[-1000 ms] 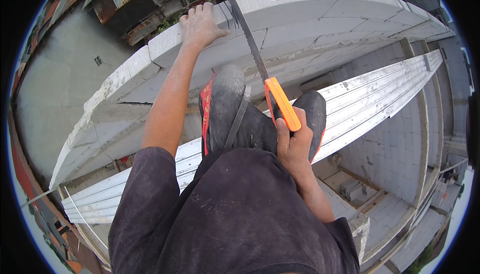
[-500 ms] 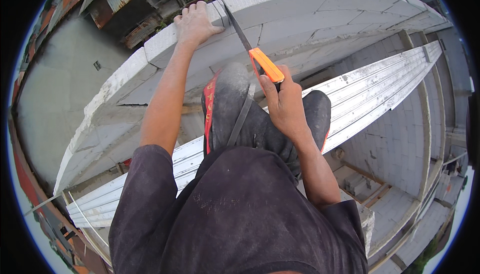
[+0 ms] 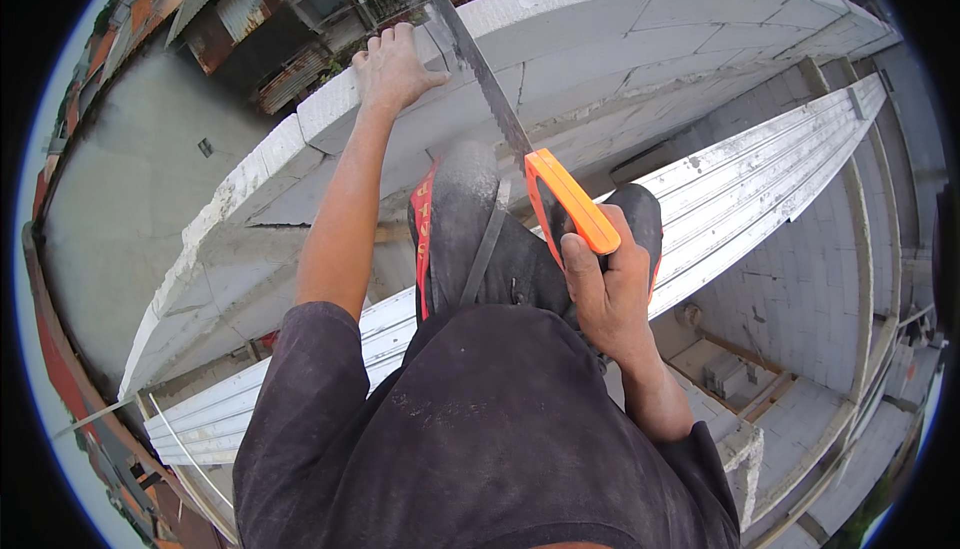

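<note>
My right hand (image 3: 612,294) is closed around the orange-and-black handle (image 3: 572,202) of a handsaw. Its long toothed blade (image 3: 487,79) slants up and left, crossing the top edge of a pale block wall (image 3: 560,9) just right of my left hand. That hand (image 3: 393,71) lies on the wall's top with its fingers spread and its thumb pointing toward the blade. A cut line shows in the block between thumb and blade. How deep the teeth sit in the block I cannot tell.
Under my legs runs a long ribbed white metal plank (image 3: 745,184). A flat strip (image 3: 487,239) lies against my dusty trousers. Beyond the wall, a grey lower surface (image 3: 140,199) and rusty roofs drop away. On the right, block walls (image 3: 790,289) enclose a lower room.
My right hand has drawn the saw back toward me and to the right, so the handle sits lower. The left hand stays on the wall; the view has shifted slightly.
</note>
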`<state>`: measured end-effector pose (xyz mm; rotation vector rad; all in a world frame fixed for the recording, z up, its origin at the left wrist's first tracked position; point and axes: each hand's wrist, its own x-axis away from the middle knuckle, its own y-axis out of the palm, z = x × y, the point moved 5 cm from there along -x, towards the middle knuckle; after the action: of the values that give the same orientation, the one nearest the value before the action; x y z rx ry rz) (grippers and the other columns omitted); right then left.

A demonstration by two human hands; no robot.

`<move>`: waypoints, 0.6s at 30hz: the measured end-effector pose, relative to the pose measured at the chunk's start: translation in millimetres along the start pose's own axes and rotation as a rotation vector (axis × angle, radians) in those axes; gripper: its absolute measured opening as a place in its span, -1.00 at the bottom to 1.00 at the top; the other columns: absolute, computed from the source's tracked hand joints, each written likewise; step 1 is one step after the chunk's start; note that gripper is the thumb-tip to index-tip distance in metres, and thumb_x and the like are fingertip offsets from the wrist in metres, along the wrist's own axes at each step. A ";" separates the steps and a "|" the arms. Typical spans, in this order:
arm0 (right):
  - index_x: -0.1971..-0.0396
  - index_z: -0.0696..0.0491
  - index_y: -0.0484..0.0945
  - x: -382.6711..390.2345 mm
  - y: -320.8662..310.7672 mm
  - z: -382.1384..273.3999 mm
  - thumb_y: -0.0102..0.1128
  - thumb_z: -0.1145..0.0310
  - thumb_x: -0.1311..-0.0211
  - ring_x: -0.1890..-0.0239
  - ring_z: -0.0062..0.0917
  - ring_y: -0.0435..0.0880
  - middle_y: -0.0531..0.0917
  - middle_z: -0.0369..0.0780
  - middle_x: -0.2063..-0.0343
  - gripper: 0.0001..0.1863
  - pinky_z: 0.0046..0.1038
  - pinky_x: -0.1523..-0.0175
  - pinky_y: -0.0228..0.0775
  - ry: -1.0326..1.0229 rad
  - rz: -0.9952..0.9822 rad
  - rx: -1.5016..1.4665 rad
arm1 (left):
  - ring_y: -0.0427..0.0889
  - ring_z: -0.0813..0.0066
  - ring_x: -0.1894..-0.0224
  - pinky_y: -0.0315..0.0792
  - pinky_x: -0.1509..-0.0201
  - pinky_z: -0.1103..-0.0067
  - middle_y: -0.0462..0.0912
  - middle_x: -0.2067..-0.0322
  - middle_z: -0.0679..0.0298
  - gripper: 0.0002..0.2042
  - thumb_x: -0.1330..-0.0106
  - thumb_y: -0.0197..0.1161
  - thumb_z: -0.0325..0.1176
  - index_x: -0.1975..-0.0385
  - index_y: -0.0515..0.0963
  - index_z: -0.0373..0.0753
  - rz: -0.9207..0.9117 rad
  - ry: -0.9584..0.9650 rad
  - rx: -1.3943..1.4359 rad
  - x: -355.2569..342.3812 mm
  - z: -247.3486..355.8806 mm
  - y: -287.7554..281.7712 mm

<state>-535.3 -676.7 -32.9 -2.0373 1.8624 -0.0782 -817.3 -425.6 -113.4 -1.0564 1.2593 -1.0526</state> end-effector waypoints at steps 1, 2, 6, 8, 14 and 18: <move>-0.08 0.24 0.48 5.2 -10.1 -6.3 0.14 0.24 -0.61 0.59 -0.66 0.45 0.53 -0.25 0.53 -0.65 -0.56 0.42 0.34 -0.032 0.030 -0.024 | 0.51 0.09 -0.34 0.35 -0.31 0.06 0.60 -0.22 0.11 0.01 0.08 0.60 0.31 -0.34 0.44 -0.20 -0.015 0.011 0.015 4.0 -0.3 4.2; -0.09 0.25 0.47 4.3 -19.3 -15.4 0.11 0.21 -0.63 0.59 -0.71 0.43 0.52 -0.28 0.52 -0.64 -0.60 0.45 0.31 -0.099 0.075 -0.011 | 0.50 0.08 -0.34 0.34 -0.32 0.05 0.59 -0.24 0.10 0.05 0.08 0.59 0.35 -0.38 0.41 -0.21 -0.022 0.027 0.033 0.5 0.9 2.6; -0.02 0.24 0.44 -10.9 -42.1 -47.8 0.03 0.11 -0.67 0.62 -0.74 0.40 0.50 -0.26 0.49 -0.59 -0.63 0.52 0.28 -0.229 0.220 -0.179 | 0.43 0.05 -0.42 0.28 -0.39 0.01 0.51 -0.34 0.07 0.15 0.12 0.54 0.43 -0.45 0.39 -0.21 -0.065 0.065 0.106 -0.2 -3.3 1.0; -0.04 0.24 0.44 -11.8 -50.8 -41.6 0.03 0.07 -0.67 0.62 -0.73 0.41 0.50 -0.26 0.49 -0.56 -0.62 0.52 0.29 -0.199 0.240 -0.225 | 0.38 0.06 -0.46 0.24 -0.42 -0.03 0.47 -0.39 0.07 0.07 0.10 0.55 0.40 -0.40 0.48 -0.16 -0.049 0.148 0.029 -6.3 -0.6 -8.7; -0.09 0.30 0.42 9.7 -54.4 -8.5 0.05 0.23 -0.66 0.60 -0.78 0.42 0.55 -0.27 0.43 -0.62 -0.68 0.48 0.30 -0.144 0.244 -0.282 | 0.35 0.09 -0.48 0.20 -0.52 0.05 0.45 -0.42 0.08 -0.22 -0.02 0.59 0.21 -0.24 0.63 -0.09 0.185 0.612 0.030 27.2 29.6 -49.0; -0.09 0.32 0.47 8.6 -52.0 -7.3 0.14 0.25 -0.61 0.51 -0.71 0.50 0.58 -0.23 0.37 -0.61 -0.62 0.38 0.36 -0.177 0.225 -0.195 | 0.44 0.09 -0.42 0.27 -0.51 0.13 0.54 -0.35 0.10 -0.30 -0.10 0.56 0.17 -0.19 0.64 -0.10 -0.003 0.711 0.232 53.3 49.4 -44.3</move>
<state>-487.1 -684.1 -11.8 -1.8690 2.0360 0.3442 -767.3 -485.4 -79.2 -0.5081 1.6316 -1.6115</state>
